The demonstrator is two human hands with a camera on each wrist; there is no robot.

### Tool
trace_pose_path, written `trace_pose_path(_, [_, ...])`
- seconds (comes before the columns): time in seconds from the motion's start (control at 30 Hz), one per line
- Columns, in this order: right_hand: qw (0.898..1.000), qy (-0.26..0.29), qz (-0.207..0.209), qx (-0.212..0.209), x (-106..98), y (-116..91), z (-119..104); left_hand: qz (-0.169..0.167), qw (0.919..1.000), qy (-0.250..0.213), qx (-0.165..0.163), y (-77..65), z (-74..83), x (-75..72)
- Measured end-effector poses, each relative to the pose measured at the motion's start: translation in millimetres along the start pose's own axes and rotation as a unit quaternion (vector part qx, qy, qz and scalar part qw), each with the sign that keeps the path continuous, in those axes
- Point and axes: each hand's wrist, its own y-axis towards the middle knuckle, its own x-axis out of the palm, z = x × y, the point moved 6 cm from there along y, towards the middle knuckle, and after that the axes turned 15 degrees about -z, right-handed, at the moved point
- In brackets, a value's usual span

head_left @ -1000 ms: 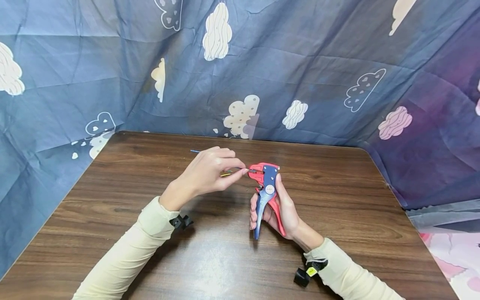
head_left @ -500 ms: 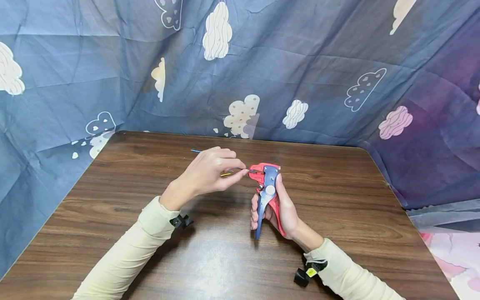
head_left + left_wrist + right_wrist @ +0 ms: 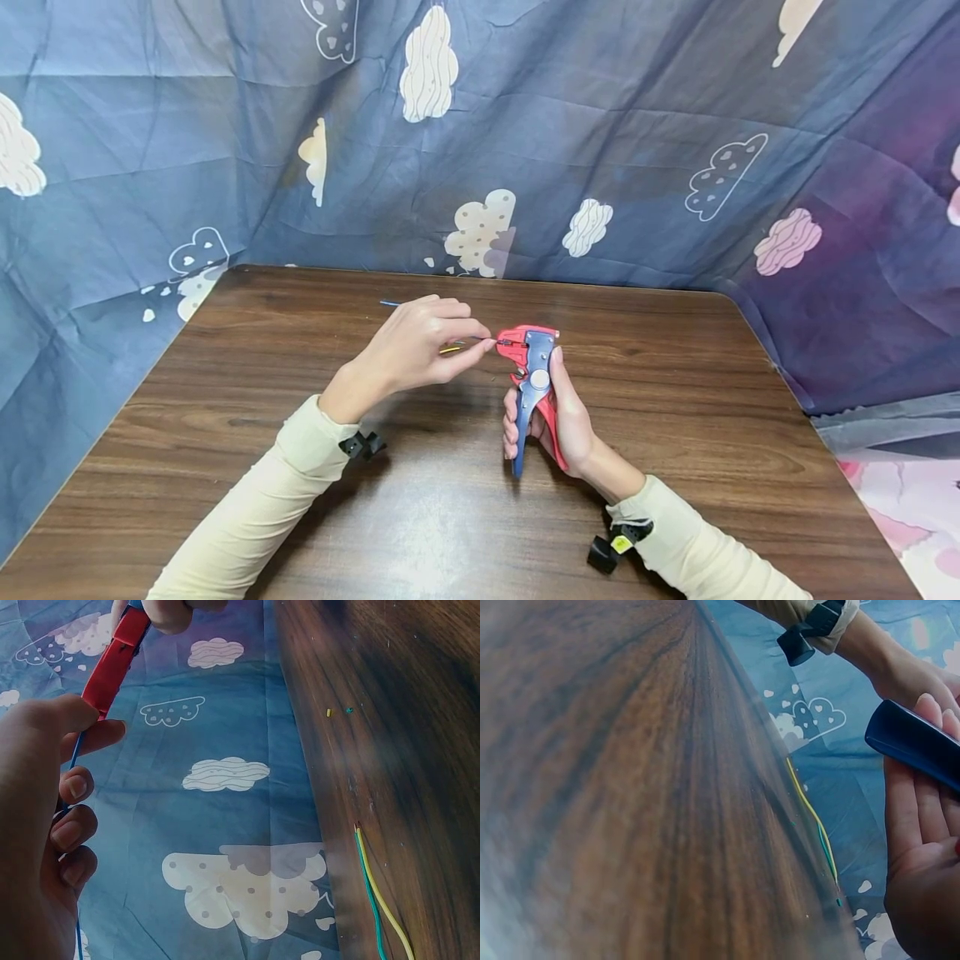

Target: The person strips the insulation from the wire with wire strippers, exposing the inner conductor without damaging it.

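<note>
My left hand (image 3: 420,346) pinches a blue wire (image 3: 76,751) between thumb and index finger. The wire's front end enters the red jaws of a red-and-blue wire stripper (image 3: 539,358), and its tail (image 3: 388,302) sticks out behind the hand. My right hand (image 3: 576,425) grips the stripper upright, its thumb along the back and its fingers around the blue handle. In the left wrist view the stripper's red head (image 3: 116,667) touches the left fingertips. How far the wire reaches inside the jaws is hidden.
On the wooden table (image 3: 675,417) lie a yellow wire (image 3: 382,896) and a green wire (image 3: 367,874) with bared ends. Near them are a tiny yellow scrap (image 3: 328,712) and a tiny green scrap (image 3: 349,710). A cloud-printed curtain (image 3: 360,225) stands behind the table.
The stripper's handles have drawn slightly closer together in my right hand. My left hand keeps its pinch on the blue wire, almost still. The head view has shifted a little.
</note>
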Motion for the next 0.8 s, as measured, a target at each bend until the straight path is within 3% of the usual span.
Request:
trace_pose_path(0.3, [0.999, -0.01, 0.038, 0.019, -1.8, -1.6, 1.1, -0.004, 1.0, -0.008, -0.003, -0.4, 0.9, 1.3])
trace_pose_path(0.53, [0.996, -0.015, 0.079, -0.034, -6.6, -2.5, -5.1, -0.006, 0.9999, -0.01, 0.006, -0.8, 2.3, 4.9])
trace_pose_path(0.8, [0.998, 0.003, 0.045, -0.038, -5.8, -2.4, -6.8, -0.008, 0.9999, -0.008, 0.007, 0.3, 2.1, 4.4])
